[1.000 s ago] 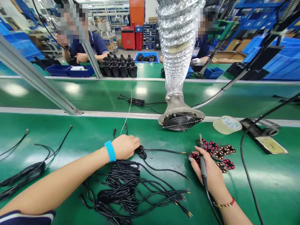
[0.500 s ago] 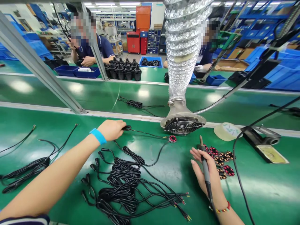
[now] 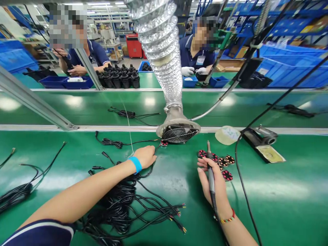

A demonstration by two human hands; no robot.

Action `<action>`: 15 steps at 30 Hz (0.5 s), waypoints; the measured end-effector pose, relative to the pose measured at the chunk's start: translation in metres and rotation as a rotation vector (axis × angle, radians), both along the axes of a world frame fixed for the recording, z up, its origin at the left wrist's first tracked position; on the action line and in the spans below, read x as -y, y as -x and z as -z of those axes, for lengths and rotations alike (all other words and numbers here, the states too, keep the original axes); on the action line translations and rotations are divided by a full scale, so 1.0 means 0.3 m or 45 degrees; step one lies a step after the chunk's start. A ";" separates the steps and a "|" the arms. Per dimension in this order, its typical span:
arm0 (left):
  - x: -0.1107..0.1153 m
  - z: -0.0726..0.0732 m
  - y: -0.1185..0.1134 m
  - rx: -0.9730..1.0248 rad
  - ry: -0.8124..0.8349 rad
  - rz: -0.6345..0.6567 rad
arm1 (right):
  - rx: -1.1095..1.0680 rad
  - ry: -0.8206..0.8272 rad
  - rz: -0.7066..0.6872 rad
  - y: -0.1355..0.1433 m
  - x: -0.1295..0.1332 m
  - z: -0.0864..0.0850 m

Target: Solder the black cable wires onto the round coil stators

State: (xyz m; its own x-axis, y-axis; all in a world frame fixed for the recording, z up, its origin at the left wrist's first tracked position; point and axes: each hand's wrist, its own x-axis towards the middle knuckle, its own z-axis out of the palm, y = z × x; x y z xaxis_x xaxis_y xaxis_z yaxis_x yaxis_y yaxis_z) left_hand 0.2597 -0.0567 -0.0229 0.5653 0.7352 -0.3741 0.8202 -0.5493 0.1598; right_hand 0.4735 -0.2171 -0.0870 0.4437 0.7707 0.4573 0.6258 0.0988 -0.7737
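My left hand (image 3: 146, 156), with a blue wristband, is closed at a black cable (image 3: 150, 171) close to a small round part with red-and-black segments (image 3: 164, 143). That part sits at the fan's lower edge. Behind the hand lies a coiled black cable (image 3: 112, 142), its bare end reaching towards the round part. Under my left forearm is a pile of coiled black cables (image 3: 120, 201) with stripped coloured wire ends. My right hand (image 3: 216, 181) grips a soldering iron (image 3: 210, 174), tip pointing up and away. Several similar round parts (image 3: 227, 175) lie just beyond that hand.
A fume duct (image 3: 160, 51) with a fan grille (image 3: 178, 134) hangs over the bench. At right are a soldering iron stand (image 3: 261, 136), a yellowish lump (image 3: 227, 135) and a hanging black cord (image 3: 239, 174). Two co-workers sit across the bench. More cables (image 3: 17, 194) lie left.
My left hand has let go of the coiled cable at the back and moved right and nearer, to another cable by the round part. My right hand still holds the soldering iron. The view has turned right.
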 end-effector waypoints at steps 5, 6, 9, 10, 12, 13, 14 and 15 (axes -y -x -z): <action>0.078 -0.015 0.016 0.002 0.200 0.069 | 0.052 -0.041 0.010 0.003 0.028 -0.057; 0.109 -0.022 0.019 0.022 0.252 0.115 | 0.067 -0.049 0.008 0.005 0.033 -0.066; 0.174 -0.044 0.017 0.080 0.332 0.235 | 0.114 -0.069 0.002 0.012 0.043 -0.082; 0.169 -0.053 0.017 0.092 0.319 0.242 | 0.127 -0.066 -0.002 0.013 0.045 -0.083; 0.105 -0.076 0.028 0.103 0.229 0.180 | 0.151 -0.052 -0.010 0.014 0.046 -0.084; 0.047 -0.088 0.039 0.100 0.158 0.117 | 0.162 -0.047 -0.015 0.013 0.045 -0.085; -0.024 -0.098 0.052 0.095 0.075 0.043 | 0.170 -0.043 -0.020 0.011 0.044 -0.087; -0.102 -0.106 0.065 0.078 -0.019 -0.036 | 0.176 -0.043 -0.024 0.009 0.043 -0.088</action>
State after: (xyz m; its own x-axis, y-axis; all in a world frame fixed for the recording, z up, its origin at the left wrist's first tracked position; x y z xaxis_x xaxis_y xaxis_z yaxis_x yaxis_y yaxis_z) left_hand 0.2403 -0.0260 0.0088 0.5656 0.7566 -0.3282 0.8244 -0.5285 0.2025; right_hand 0.4707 -0.2301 -0.0605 0.3603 0.7613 0.5391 0.7241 0.1362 -0.6762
